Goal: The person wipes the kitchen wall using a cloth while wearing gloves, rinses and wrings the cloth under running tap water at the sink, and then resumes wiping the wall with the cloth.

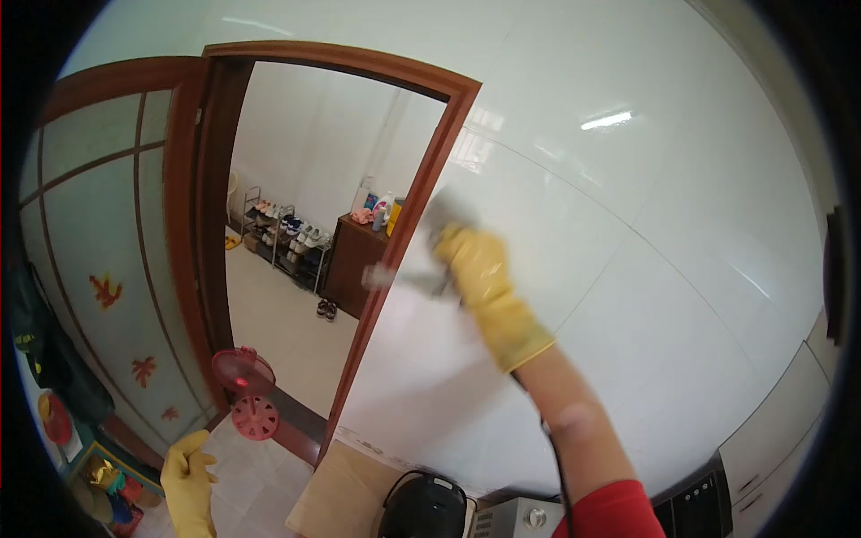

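Note:
My right hand [468, 260], in a yellow rubber glove, is raised in front of the white tiled wall [574, 206], just right of the door frame. Its fingers are wrapped round a grey object [447, 208], blurred by motion and held near the wall. A dark cord runs down along the forearm. My left hand [190, 471], also in a yellow glove, hangs at the lower left with its fingers loosely bent and nothing seen in it. A red sleeve covers the upper right arm.
A brown-framed glass door [117, 233] stands open at left. A red fan [244, 372] is by the doorway. Beyond are a shoe rack [287, 235] and a brown cabinet [352, 269]. Below are a black appliance [429, 507], a silver one [511, 520] and cardboard [345, 489].

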`<control>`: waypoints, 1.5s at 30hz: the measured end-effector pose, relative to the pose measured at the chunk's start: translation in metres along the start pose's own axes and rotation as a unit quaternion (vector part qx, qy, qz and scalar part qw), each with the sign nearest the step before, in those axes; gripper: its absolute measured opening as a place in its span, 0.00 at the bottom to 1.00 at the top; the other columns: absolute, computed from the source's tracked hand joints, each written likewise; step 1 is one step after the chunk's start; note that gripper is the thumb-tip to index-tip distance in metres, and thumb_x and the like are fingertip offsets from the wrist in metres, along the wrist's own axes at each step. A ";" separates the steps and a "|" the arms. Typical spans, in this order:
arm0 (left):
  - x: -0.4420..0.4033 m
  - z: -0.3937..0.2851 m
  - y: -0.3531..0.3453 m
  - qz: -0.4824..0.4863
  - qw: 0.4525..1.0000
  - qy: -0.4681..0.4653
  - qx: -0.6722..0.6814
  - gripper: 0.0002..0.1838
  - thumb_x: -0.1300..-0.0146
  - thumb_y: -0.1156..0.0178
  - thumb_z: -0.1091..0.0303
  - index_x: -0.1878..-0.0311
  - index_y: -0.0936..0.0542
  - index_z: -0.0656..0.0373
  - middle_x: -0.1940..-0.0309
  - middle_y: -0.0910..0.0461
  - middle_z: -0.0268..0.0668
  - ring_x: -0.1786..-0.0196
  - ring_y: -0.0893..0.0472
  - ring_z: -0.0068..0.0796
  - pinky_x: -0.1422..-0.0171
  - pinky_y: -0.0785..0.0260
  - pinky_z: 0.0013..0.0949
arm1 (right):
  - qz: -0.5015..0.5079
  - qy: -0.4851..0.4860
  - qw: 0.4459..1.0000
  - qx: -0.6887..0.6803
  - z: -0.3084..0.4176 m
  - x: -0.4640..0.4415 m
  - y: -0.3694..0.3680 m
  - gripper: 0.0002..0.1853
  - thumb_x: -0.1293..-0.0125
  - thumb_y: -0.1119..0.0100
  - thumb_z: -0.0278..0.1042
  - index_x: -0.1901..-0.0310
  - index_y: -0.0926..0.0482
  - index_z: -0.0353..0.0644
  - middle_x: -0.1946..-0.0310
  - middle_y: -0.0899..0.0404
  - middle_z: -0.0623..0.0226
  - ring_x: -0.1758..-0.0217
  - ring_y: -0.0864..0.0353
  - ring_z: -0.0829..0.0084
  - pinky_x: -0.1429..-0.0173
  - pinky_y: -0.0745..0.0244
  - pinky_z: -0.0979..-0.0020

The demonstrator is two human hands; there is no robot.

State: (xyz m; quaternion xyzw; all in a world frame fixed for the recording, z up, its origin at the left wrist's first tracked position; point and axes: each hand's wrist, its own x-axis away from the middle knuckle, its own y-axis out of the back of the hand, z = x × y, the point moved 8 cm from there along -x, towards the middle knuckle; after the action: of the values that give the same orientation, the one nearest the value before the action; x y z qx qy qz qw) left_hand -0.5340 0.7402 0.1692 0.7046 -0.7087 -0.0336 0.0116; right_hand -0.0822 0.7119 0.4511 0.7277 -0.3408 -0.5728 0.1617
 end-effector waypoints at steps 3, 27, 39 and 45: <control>0.004 -0.004 0.010 -0.004 1.000 -0.002 -0.008 0.13 0.33 0.51 0.81 0.51 0.18 0.63 0.56 0.18 0.36 0.65 0.20 0.19 0.72 0.30 0.21 | 0.157 -0.135 0.932 -0.297 0.011 0.058 -0.061 0.05 0.47 0.39 0.37 0.75 0.17 0.47 0.71 0.17 0.59 0.71 0.20 0.57 0.65 0.26 0.56; 0.010 -0.011 -0.028 0.085 0.984 0.005 -0.159 0.14 0.30 0.53 0.77 0.50 0.19 0.59 0.57 0.19 0.33 0.65 0.22 0.19 0.71 0.31 0.22 | 0.132 -0.153 0.947 -0.252 -0.048 0.241 -0.005 0.09 0.52 0.40 0.43 0.78 0.19 0.48 0.74 0.18 0.64 0.67 0.18 0.60 0.65 0.25 0.62; 0.007 0.005 -0.043 0.099 0.986 -0.062 -0.115 0.13 0.30 0.52 0.77 0.50 0.19 0.61 0.58 0.19 0.34 0.66 0.22 0.19 0.74 0.30 0.23 | -0.250 -0.105 0.954 0.128 -0.102 0.069 0.178 0.10 0.36 0.45 0.37 0.71 0.20 0.42 0.76 0.20 0.59 0.73 0.21 0.61 0.68 0.30 0.63; 0.010 0.009 -0.039 0.088 0.989 -0.014 -0.120 0.12 0.31 0.51 0.78 0.51 0.18 0.61 0.57 0.18 0.35 0.68 0.22 0.20 0.74 0.31 0.23 | 0.196 -0.210 0.956 -0.052 -0.061 0.227 -0.040 0.11 0.47 0.40 0.44 0.74 0.16 0.47 0.73 0.17 0.62 0.68 0.18 0.59 0.64 0.26 0.63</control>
State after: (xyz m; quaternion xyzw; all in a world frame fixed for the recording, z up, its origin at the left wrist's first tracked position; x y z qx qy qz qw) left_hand -0.4959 0.7308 0.1572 0.6324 -0.7590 -0.1272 0.0885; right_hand 0.0133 0.5766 0.2798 0.5006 -0.4730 -0.6864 0.2336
